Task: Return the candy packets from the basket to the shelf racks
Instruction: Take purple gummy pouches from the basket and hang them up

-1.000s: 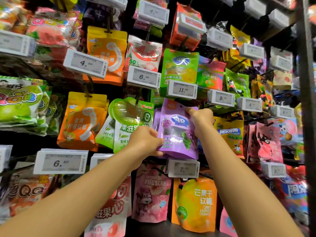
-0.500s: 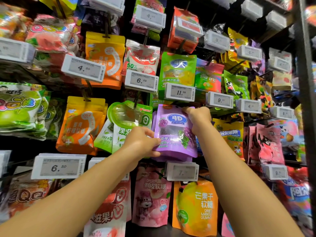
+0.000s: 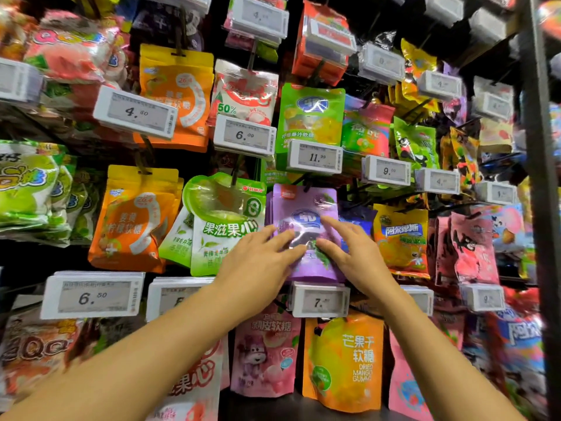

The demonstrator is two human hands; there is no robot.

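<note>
A purple candy packet (image 3: 305, 208) hangs on a peg in the middle row of the shelf rack, in front of more purple packets. My left hand (image 3: 261, 262) lies flat with fingers spread against its lower left part. Against its lower right part rests my right hand (image 3: 349, 253), also with fingers extended. Neither hand grips the packet. The basket is out of view.
Around the purple packet hang a green packet (image 3: 221, 220), an orange packet (image 3: 133, 220) and a yellow packet (image 3: 400, 238). White price tags (image 3: 318, 300) stick out in front of each row. A dark metal upright (image 3: 543, 208) stands at the right edge.
Both hands have let go of the purple packet, which now hangs on its peg. The fingers have opened and lie flat on its front.
</note>
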